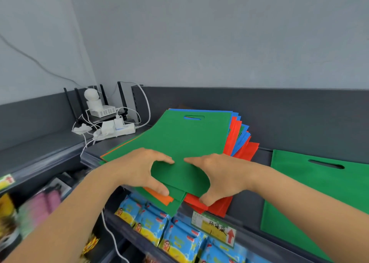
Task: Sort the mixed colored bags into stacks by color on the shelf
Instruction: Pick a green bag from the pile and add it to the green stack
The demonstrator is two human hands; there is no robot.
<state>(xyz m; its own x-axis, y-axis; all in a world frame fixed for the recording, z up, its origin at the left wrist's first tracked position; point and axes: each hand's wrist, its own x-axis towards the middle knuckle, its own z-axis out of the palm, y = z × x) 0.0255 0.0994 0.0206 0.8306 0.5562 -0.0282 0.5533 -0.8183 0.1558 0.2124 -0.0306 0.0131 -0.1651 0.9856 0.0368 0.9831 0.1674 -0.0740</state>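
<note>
The left hand (pixel 143 171) and right hand (pixel 216 175) are gripping the flat green fabric bag (pixel 179 139) atop the mixed-colour pile (pixel 238 143), fingers (pixel 162 159) pinching its near edge, and the next move is probably calling for lifting it clear and carrying it onto the lone green bag (pixel 311 189) at right.

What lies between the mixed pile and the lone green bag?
Only a bare strip of grey shelf, crossed by the right forearm; the head view shows it.
</note>
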